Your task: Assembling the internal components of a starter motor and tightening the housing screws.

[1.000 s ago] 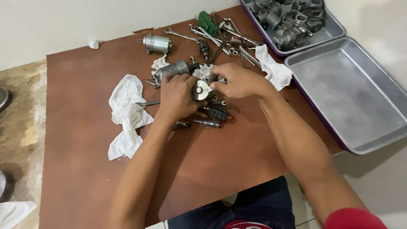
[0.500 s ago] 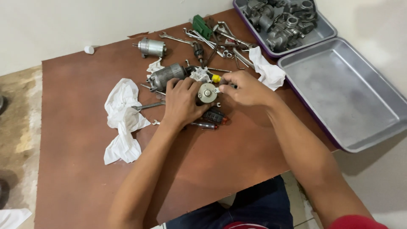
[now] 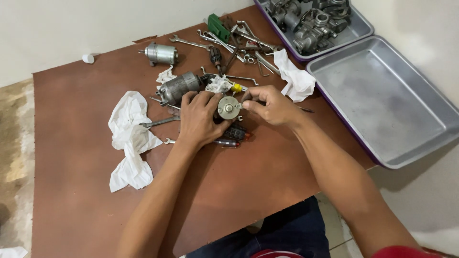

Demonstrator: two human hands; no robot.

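Since half a second ago your hands have barely shifted; your right hand [image 3: 270, 104] has drawn in a little closer to the round metal end cap [image 3: 228, 107], and the view has tipped so the trays sit higher at 2 o'clock.

Your left hand [image 3: 201, 119] cups the end cap from 9 o'clock, fingers [image 3: 209, 99] curled over its top edge, so the flat face with its centre stud is turned up toward you. That grip looks meant to steady the part while the other hand works on it. Your right hand's thumb and forefinger are pinched nearly shut at the cap's 3 o'clock rim, apparently on a small tab or fastener; what they hold is too small to tell.

The cap sits near the middle of the brown worktop [image 3: 71, 143], above a dark screwdriver handle [image 3: 235, 132]. At 11 o'clock of it lies a grey motor body [image 3: 179, 87], on its side beside a crumpled rag [image 3: 219, 84]. A second, smaller motor [image 3: 161, 53] rests further off at 11 o'clock. A white cloth [image 3: 128, 138] lies at 9 o'clock, within reach for wiping. Wrenches [image 3: 239, 40] are heaped at 12 o'clock, and an empty metal tray [image 3: 382, 100] waits at 3 o'clock, beside a tray of castings [image 3: 311, 21].
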